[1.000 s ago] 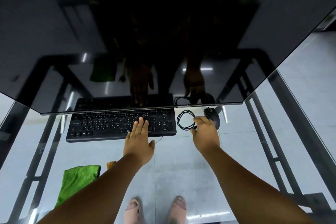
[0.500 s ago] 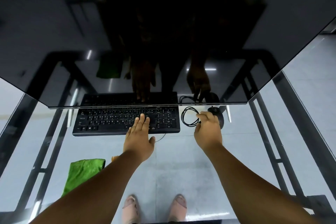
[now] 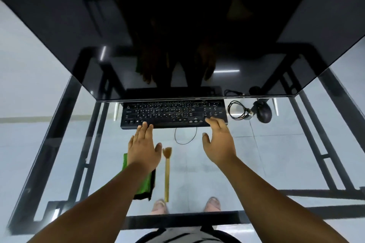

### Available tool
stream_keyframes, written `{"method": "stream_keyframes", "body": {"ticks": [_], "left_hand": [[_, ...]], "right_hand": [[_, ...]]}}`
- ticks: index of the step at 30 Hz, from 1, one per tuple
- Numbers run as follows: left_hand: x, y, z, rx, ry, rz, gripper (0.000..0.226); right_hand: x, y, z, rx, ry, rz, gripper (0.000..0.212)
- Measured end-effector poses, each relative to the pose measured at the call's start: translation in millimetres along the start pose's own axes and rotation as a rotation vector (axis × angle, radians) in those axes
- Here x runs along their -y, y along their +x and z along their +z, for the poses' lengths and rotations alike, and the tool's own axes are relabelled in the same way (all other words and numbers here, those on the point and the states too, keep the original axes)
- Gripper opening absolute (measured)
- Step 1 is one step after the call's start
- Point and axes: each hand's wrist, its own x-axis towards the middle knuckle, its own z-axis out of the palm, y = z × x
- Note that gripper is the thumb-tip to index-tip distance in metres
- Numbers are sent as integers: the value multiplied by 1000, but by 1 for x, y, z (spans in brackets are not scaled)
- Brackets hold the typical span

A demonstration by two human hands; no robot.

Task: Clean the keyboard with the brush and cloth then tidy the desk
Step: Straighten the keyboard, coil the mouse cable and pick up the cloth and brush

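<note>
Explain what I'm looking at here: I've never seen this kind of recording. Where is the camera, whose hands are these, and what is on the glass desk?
There is no machine here. The camera sits on a person's head and looks down, so both arms reach into view from below. The desk has a glass top, which is why the floor and the person's feet show through. A black keyboard lies under the edge of a dark monitor, with a coiled cable and a mouse to its right. Nearer lie a green cloth and a wooden brush. The left hand and right hand are open at the keyboard's front edge; neither has a grip on anything.
</note>
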Motion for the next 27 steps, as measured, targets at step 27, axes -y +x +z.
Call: {"method": "stream_keyframes", "body": {"ticks": [27], "left_hand": [[63,-41,-14,111,-515,-314,25]], "right_hand": [[78,-55,66,315,97,310,24]]}}
